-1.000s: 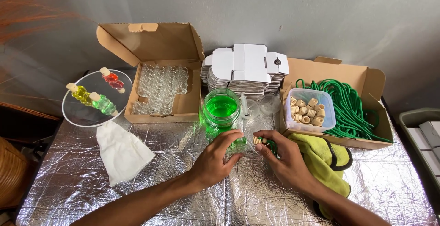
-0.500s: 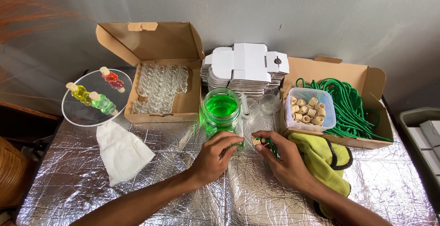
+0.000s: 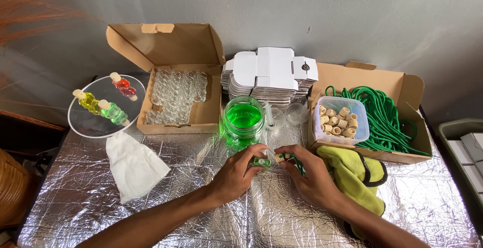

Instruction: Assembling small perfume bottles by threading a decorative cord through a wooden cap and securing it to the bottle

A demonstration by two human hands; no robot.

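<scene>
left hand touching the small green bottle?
Touching. Head view: left hand fingers pinch the small green bottle above the foil.

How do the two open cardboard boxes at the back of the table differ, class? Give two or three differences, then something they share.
The left cardboard box holds clear glass bottles; the right cardboard box holds green cord and a tub of corks. The left box's lid stands up tall behind it; the right box's flaps are low. Both are brown and open.
</scene>
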